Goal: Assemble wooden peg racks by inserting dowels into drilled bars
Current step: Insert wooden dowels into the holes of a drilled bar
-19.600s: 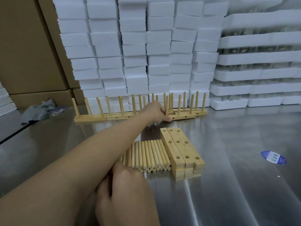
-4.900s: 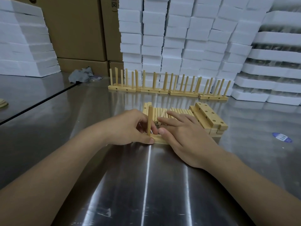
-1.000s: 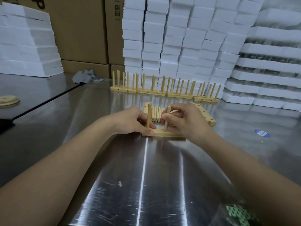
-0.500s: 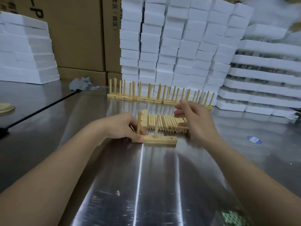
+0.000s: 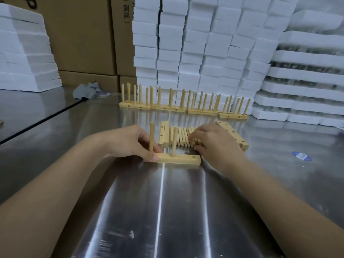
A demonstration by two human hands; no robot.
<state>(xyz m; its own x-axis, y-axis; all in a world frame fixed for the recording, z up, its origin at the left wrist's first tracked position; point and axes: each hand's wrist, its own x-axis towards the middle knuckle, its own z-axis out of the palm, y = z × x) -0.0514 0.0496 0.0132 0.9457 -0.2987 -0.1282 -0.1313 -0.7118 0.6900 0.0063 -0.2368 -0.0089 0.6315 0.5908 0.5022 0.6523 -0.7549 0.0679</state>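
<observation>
On our steel table at frame centre, the bar lies left-to-right, two dowels upright in it. Our left hand pinches its left end. Our right hand, just behind its right end, covers the loose dowels; we cannot tell its grasp. Farther back stand finished racks.
</observation>
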